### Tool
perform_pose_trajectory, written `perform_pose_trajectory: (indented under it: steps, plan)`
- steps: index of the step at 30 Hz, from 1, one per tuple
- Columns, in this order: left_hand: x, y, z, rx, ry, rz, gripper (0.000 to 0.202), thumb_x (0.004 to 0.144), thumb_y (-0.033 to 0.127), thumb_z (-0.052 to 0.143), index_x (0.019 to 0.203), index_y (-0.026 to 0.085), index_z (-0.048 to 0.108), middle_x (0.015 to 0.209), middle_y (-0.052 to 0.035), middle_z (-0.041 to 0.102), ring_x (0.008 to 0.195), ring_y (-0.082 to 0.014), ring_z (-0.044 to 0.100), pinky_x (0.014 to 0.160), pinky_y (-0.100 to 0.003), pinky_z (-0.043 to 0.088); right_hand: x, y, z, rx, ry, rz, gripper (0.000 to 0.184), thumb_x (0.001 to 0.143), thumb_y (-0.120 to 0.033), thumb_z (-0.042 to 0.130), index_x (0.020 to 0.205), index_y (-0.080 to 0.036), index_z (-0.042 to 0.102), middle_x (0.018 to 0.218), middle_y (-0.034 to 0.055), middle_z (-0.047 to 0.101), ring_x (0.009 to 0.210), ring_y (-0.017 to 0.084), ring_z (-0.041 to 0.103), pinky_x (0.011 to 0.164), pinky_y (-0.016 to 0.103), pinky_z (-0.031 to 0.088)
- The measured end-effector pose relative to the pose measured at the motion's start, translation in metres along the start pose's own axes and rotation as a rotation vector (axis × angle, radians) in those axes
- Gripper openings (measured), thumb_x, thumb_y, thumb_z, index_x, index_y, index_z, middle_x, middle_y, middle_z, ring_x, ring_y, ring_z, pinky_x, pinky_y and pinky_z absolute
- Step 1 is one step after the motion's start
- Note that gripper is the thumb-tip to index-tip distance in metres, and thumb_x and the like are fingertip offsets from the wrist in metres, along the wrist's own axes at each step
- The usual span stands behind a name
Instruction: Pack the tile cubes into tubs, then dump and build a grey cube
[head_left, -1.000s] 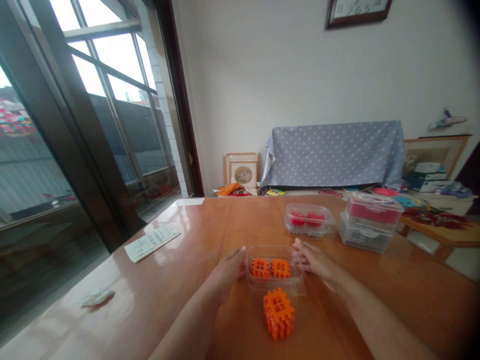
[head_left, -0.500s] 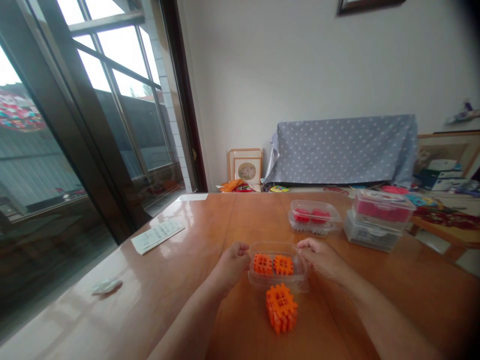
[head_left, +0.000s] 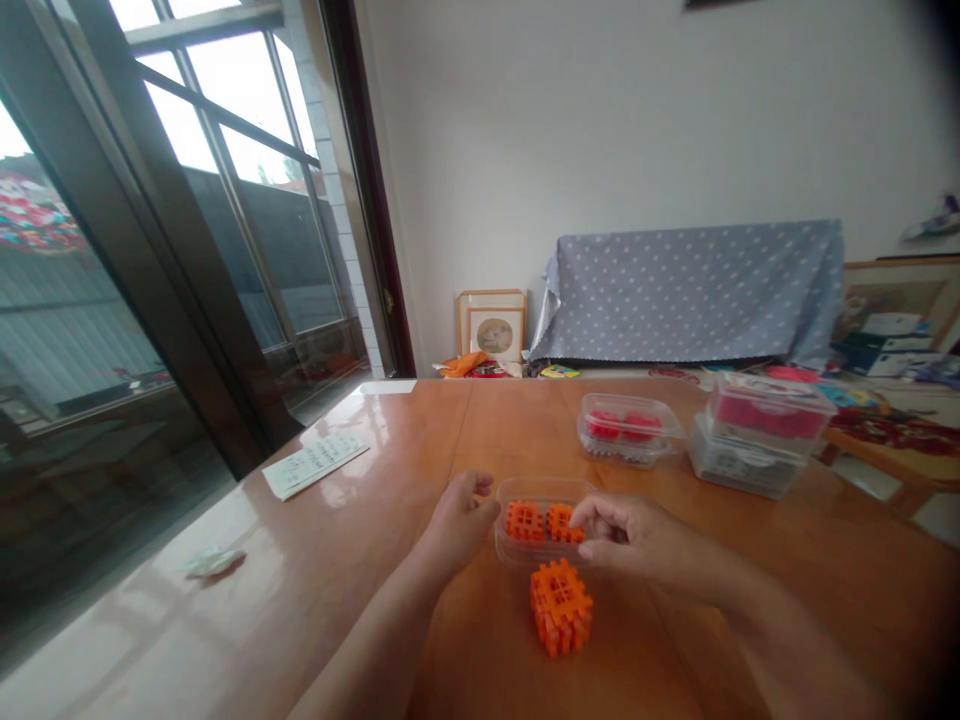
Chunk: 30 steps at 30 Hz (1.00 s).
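Observation:
A clear plastic container (head_left: 525, 562) sits on the table with two stacks of orange interlocking plastic pieces in it, a left stack (head_left: 524, 521) and a right stack (head_left: 559, 522). At its left rim is my left hand (head_left: 459, 520), fingers loosely bent, a gap between thumb and fingertips; the thumb tip is at or very near the rim. My right hand (head_left: 626, 535) hovers over the container's right side with thumb and fingers apart, partly covering the right stack. In front of the container stands a taller stack of orange pieces (head_left: 561, 607), touched by neither hand.
Behind, to the right, is a clear container with red pieces (head_left: 626, 425). Two stacked lidded boxes (head_left: 746, 455) stand farther right. On the left lie some printed paper (head_left: 316, 464) and a small crumpled packet (head_left: 214, 562). A glass door (head_left: 150, 250) borders the table's left.
My right hand has left the container's right rim and moved left and nearer, its fingers spreading by the right orange stack. My left hand has loosened slightly at the left rim.

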<state>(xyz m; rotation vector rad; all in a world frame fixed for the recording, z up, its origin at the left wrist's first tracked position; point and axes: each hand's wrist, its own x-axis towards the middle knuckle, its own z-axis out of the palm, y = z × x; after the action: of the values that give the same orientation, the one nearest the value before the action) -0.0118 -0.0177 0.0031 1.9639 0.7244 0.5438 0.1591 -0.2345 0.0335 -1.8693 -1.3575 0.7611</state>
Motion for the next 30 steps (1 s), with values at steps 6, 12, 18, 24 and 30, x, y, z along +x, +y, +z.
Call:
perform_pose_trajectory:
  steps: [6,12,18,24,30]
  plan:
    - [-0.002,0.001,0.004,-0.003,-0.067,0.026,0.03,0.082,0.028,0.059,0.108,0.015,0.064,0.107,-0.0088,0.066,0.083,-0.0176,0.06,0.071,-0.027,0.043,-0.011,-0.023,0.011,-0.157,-0.195,0.007,0.036,0.078,-0.028,0.073,0.114,-0.027,0.067,0.071,-0.0059,0.06,0.061,0.011,0.052,0.054,0.022,0.032]
    - [-0.001,-0.001,0.003,0.002,-0.049,0.037,0.03,0.081,0.031,0.062,0.107,0.017,0.066,0.105,-0.007,0.067,0.083,-0.0176,0.059,0.073,-0.027,0.041,-0.012,-0.031,0.019,-0.356,-0.175,-0.035,0.041,0.075,-0.035,0.077,0.115,-0.031,0.068,0.077,-0.0038,0.066,0.067,0.015,0.055,0.055,0.025,0.028]
    - [-0.003,0.001,0.003,0.047,-0.047,0.05,0.03,0.084,0.032,0.059,0.109,0.017,0.066,0.107,-0.0076,0.068,0.085,-0.0185,0.06,0.074,-0.028,0.043,-0.012,-0.031,0.022,-0.395,-0.168,-0.029,0.035,0.075,-0.033,0.075,0.109,-0.031,0.068,0.079,-0.0034,0.067,0.068,0.016,0.056,0.057,0.025,0.028]
    - [-0.002,0.0,0.002,0.059,-0.061,0.043,0.031,0.085,0.032,0.059,0.111,0.017,0.065,0.107,-0.0077,0.068,0.083,-0.0178,0.06,0.072,-0.028,0.042,-0.014,-0.032,0.021,-0.362,-0.153,-0.018,0.038,0.074,-0.031,0.077,0.11,-0.029,0.067,0.075,-0.0042,0.062,0.065,0.014,0.053,0.055,0.025,0.028]
    - [-0.004,0.001,0.005,0.062,-0.065,0.014,0.034,0.084,0.036,0.062,0.113,0.016,0.064,0.099,-0.0061,0.066,0.077,-0.0161,0.057,0.066,-0.026,0.039,-0.003,-0.012,-0.002,-0.26,0.109,0.002,0.043,0.082,-0.04,0.073,0.122,-0.027,0.064,0.076,-0.0034,0.058,0.067,0.015,0.055,0.059,0.026,0.038]
